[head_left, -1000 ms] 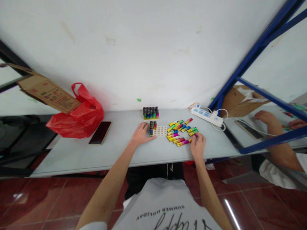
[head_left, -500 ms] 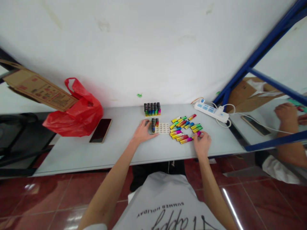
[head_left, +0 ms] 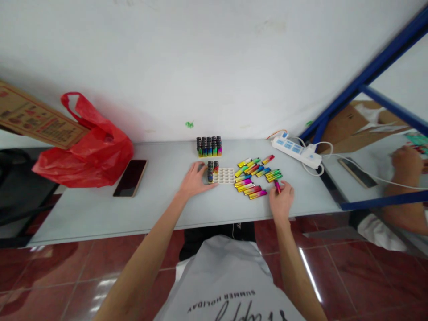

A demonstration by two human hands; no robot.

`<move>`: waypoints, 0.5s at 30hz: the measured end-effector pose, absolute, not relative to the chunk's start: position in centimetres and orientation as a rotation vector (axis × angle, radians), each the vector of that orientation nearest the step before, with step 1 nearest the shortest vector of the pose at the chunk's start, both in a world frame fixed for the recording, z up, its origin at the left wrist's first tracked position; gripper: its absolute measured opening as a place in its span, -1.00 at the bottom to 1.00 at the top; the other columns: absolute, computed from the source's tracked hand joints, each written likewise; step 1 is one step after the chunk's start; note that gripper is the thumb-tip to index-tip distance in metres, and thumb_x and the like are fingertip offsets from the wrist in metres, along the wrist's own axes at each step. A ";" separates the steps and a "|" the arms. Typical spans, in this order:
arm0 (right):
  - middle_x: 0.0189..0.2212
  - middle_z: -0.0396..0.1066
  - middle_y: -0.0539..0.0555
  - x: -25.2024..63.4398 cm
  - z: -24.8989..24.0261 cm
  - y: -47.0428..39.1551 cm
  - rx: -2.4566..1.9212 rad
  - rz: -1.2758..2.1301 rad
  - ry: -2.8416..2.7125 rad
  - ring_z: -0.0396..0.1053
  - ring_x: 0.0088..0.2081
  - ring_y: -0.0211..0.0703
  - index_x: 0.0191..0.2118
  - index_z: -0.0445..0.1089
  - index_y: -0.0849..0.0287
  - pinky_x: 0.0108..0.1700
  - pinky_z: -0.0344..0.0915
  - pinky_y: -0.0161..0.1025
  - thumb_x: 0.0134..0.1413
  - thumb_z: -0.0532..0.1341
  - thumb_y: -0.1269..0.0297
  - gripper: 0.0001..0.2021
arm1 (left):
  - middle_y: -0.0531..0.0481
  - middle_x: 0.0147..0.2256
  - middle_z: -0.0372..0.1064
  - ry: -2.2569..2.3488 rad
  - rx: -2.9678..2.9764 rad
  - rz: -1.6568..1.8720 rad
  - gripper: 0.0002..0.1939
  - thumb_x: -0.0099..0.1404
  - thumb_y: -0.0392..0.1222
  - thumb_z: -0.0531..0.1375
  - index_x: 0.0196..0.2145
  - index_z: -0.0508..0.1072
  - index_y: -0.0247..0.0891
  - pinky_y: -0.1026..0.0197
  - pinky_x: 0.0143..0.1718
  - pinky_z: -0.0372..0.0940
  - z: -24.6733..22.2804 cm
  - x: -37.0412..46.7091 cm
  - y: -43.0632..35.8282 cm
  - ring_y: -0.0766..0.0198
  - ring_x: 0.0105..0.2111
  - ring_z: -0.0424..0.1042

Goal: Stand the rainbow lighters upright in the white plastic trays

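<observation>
A white tray (head_left: 228,176) with rows of round holes lies in front of me, and several lighters (head_left: 210,171) with dark tops stand upright at its left end. My left hand (head_left: 195,182) is curved around that end, thumb along the near edge and fingers at the far left. Between the fingertips of my right hand (head_left: 281,196) is a pink lighter (head_left: 277,187), tilted upward. Beside that hand, a loose spread of shiny rainbow-coloured lighters (head_left: 252,180) lies flat, right of the tray.
A block of upright lighters (head_left: 209,147) stands behind the tray by the wall. Leftward are a phone (head_left: 131,178), a red plastic bag (head_left: 96,156) and a cardboard box (head_left: 36,116). A power strip (head_left: 296,151) with cables lies back right, near a blue frame (head_left: 354,98). Another person's arm (head_left: 401,178) shows beyond.
My right hand has lifted the pink lighter from lying low to a steeper tilt. The left hand stays at the tray. The whole view has shifted slightly.
</observation>
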State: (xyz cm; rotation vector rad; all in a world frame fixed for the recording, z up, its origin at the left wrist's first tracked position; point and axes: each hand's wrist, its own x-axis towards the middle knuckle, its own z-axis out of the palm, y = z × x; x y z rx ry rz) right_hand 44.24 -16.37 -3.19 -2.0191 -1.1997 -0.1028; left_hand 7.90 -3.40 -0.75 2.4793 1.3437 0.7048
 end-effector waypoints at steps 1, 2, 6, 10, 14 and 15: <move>-0.24 0.40 0.30 44.2 -3.2 -16.4 -2.023 -0.087 -1.211 0.34 -0.07 0.26 0.16 0.40 0.39 0.12 0.32 0.19 0.23 0.10 0.26 -0.54 | -0.31 0.23 0.30 1.344 2.478 0.707 -0.18 0.23 0.41 0.39 0.21 0.47 -0.23 -0.28 0.36 0.34 -0.7 7.9 -3.4 -0.27 0.24 0.35; -0.23 0.39 0.32 44.2 -3.1 -16.4 -2.028 -0.073 -1.218 0.34 -0.06 0.27 0.17 0.40 0.41 0.13 0.32 0.20 0.25 0.08 0.26 -0.53 | -0.31 0.22 0.30 1.346 2.478 0.708 -0.18 0.23 0.41 0.39 0.20 0.47 -0.23 -0.29 0.36 0.34 -0.7 8.0 -3.4 -0.28 0.23 0.35; -0.15 0.36 0.40 44.2 -3.0 -16.7 -2.028 -0.050 -1.189 0.35 -0.03 0.30 0.22 0.40 0.47 0.14 0.31 0.23 0.33 0.02 0.21 -0.47 | -0.29 0.21 0.31 1.355 2.482 0.692 -0.19 0.23 0.40 0.40 0.20 0.46 -0.22 -0.27 0.36 0.35 -0.4 8.1 -3.5 -0.26 0.24 0.35; -0.10 0.38 0.43 44.6 -2.8 -17.5 -1.988 -0.044 -1.085 0.38 0.01 0.31 0.16 0.44 0.39 0.12 0.32 0.21 0.41 0.01 0.03 -0.47 | -0.29 0.23 0.31 1.360 2.504 0.642 -0.19 0.23 0.40 0.41 0.21 0.45 -0.21 -0.26 0.37 0.34 -0.2 8.0 -3.7 -0.25 0.27 0.33; -0.21 0.50 0.25 44.4 -2.2 -18.1 -1.912 0.151 -0.941 0.50 -0.24 0.10 0.15 0.37 0.24 -0.05 0.40 0.04 0.42 0.06 -0.17 -0.45 | -0.30 0.27 0.29 1.340 2.512 0.622 -0.21 0.28 0.38 0.38 0.26 0.41 -0.18 -0.28 0.38 0.33 -0.1 7.9 -3.8 -0.25 0.30 0.31; -0.25 0.52 0.21 44.1 -1.9 -18.0 -1.886 0.210 -0.943 0.50 -0.32 0.04 0.15 0.36 0.22 -0.12 0.40 -0.02 0.43 0.05 -0.20 -0.45 | -0.31 0.27 0.29 1.334 2.508 0.626 -0.21 0.29 0.37 0.38 0.26 0.41 -0.19 -0.28 0.38 0.33 -0.1 7.8 -3.9 -0.25 0.30 0.32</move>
